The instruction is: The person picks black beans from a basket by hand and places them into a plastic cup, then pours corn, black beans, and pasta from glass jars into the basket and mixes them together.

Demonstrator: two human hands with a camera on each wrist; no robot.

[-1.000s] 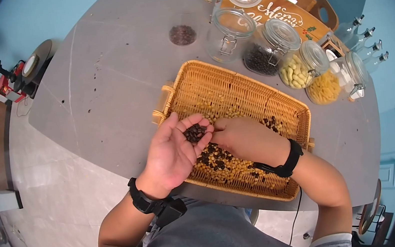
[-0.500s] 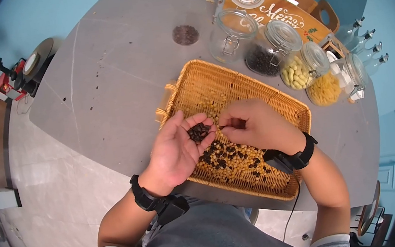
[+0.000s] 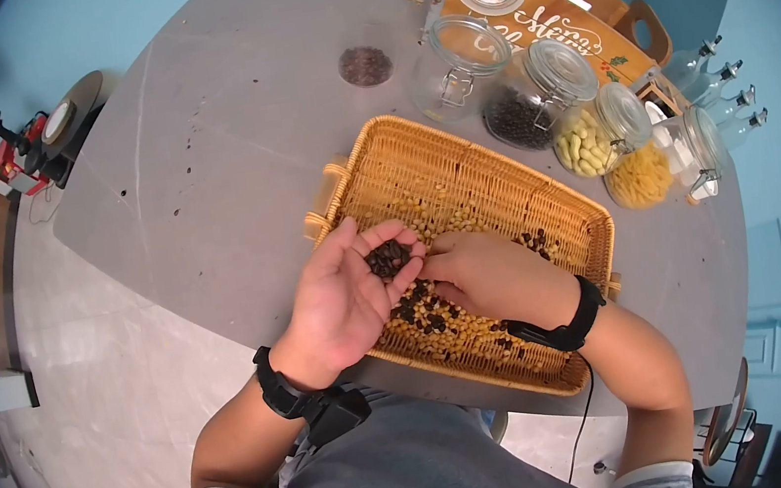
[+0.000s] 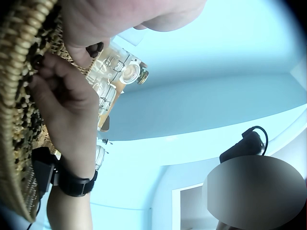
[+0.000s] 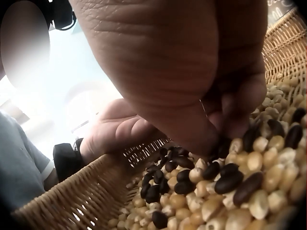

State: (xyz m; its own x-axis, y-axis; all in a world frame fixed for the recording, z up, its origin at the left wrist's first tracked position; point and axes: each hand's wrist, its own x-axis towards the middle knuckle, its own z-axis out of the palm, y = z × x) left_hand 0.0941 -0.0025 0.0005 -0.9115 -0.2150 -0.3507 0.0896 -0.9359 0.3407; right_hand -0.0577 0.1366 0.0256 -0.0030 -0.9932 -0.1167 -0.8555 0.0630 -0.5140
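The left hand (image 3: 334,302) is palm up over the wicker basket (image 3: 488,152), cupping dark beans (image 3: 387,259) in its bent fingers. Beside its fingertips, the right hand (image 3: 504,273) reaches down into the basket among yellow kernels (image 3: 449,343) and scattered dark beans. In the left wrist view, the right hand's (image 4: 69,105) thumb and forefinger pinch at a dark bean (image 4: 37,61). The right wrist view has the right hand's (image 5: 163,67) fingertips down at a dark bean (image 5: 220,147), partly hidden by the fingers, with the left hand (image 5: 117,129) behind.
Beyond the basket stand an open glass jar (image 3: 457,80) and jars of dark beans (image 3: 517,116), pale pods (image 3: 584,145) and yellow pasta (image 3: 639,177). A clear container with dark contents (image 3: 366,66) is on the grey table (image 3: 230,167). A wooden crate (image 3: 570,29) is behind the jars.
The right hand lifted beside the left fingertips, then came back down to the kernels. The left hand shifted slightly right and back, still holding the dark beans.
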